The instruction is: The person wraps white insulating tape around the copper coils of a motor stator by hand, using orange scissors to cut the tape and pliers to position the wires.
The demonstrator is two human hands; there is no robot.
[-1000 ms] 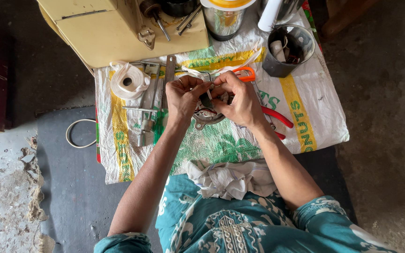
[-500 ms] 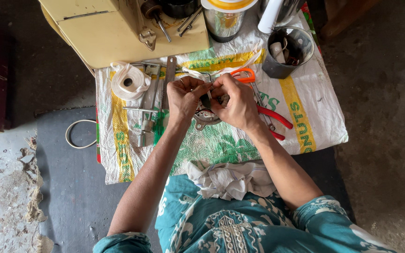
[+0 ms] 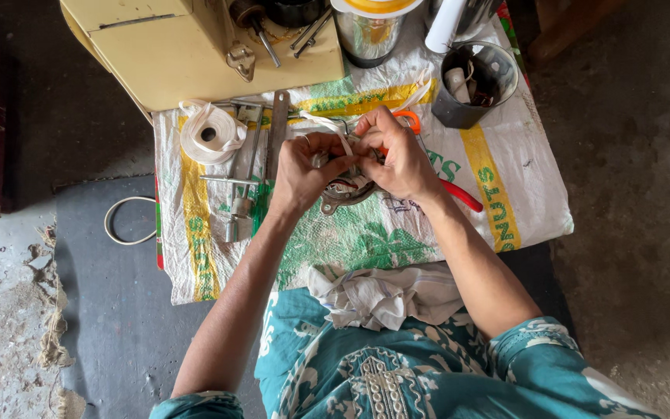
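Observation:
My left hand (image 3: 304, 172) and my right hand (image 3: 397, 155) meet over the middle of a woven plastic sack (image 3: 428, 225) spread on the floor. Together they grip a small grey metal part (image 3: 344, 192) with a curved flange that shows below my fingers. A strip of white tape (image 3: 327, 126) runs from the part up over my left fingers. Most of the metal part is hidden by my hands.
A roll of white tape (image 3: 211, 133) lies at the sack's left, beside metal tools (image 3: 243, 186) and a flat file (image 3: 277, 128). Red-handled pliers (image 3: 463, 195) and orange handles (image 3: 409, 118) lie right. A dark cup (image 3: 471, 85), steel jar (image 3: 370, 31) and cream box (image 3: 195, 46) stand behind. A white cloth (image 3: 385, 295) rests on my lap.
My hands have kept the metal part between them and shifted slightly; my fingers have worked around it, with the white tape strip still over my left hand.

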